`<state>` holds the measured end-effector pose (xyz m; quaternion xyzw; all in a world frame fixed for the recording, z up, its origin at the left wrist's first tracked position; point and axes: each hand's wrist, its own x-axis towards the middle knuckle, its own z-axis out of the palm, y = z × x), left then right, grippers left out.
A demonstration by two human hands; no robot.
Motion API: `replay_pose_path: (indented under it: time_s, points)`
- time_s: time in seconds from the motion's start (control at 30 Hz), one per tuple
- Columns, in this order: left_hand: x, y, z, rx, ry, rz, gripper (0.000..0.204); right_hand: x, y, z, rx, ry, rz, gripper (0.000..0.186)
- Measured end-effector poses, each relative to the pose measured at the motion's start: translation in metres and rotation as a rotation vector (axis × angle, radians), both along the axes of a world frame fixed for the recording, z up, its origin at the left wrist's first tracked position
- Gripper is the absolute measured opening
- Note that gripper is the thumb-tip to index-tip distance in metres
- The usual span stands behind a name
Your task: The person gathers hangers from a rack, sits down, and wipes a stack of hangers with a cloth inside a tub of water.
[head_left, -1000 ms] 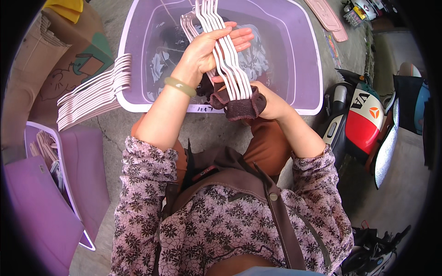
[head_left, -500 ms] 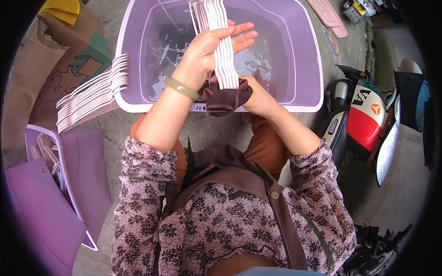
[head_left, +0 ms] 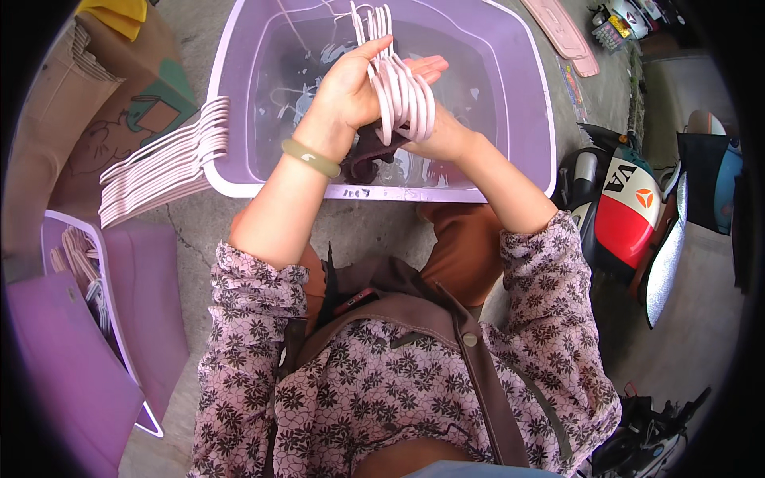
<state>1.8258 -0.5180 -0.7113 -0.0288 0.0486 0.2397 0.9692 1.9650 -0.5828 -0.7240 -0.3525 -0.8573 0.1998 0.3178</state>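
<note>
Over the purple tub (head_left: pixel 527 111), my left hand (head_left: pixel 343 89) carries a bundle of pale pink clothes hangers (head_left: pixel 408 97) across its palm. The thumb lies on the near side of the bundle, and the fingers stretch out behind it. The hangers' curved ends point toward me. Just beneath them, my right hand (head_left: pixel 444 134) is closed on a dark brown cloth (head_left: pixel 368 155); the hangers hide part of the cloth and most of the right fingers. Greyish water (head_left: pixel 470 88) fills the tub's bottom.
More pink hangers (head_left: pixel 159 163) rest against the tub's left rim. A second purple container (head_left: pixel 143 295) on the left holds further hangers. Cardboard boxes (head_left: pixel 88 111) stand at the far left. A red and white scooter (head_left: pixel 629 207) stands at right, with a pink lid (head_left: pixel 562 32) beyond the tub.
The hanger bundle has turned, so its curved ends now show where long straight bars were. The brown cloth has shifted to the left and behind the hangers, inside the tub's near rim.
</note>
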Motion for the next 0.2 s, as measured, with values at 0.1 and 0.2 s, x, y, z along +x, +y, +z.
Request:
replay_pose_path:
  time_s: [0.1,0.2]
  points:
    - [-0.014,-0.004,0.015,0.66,0.33,0.131,0.086,0.015,0.017,0.006,-0.02,-0.127,-0.058,0.031]
    - [-0.017,-0.016,0.023,1.081,0.665,0.314,0.097,0.028,0.033,0.013,-0.086,-0.278,-0.1,0.044]
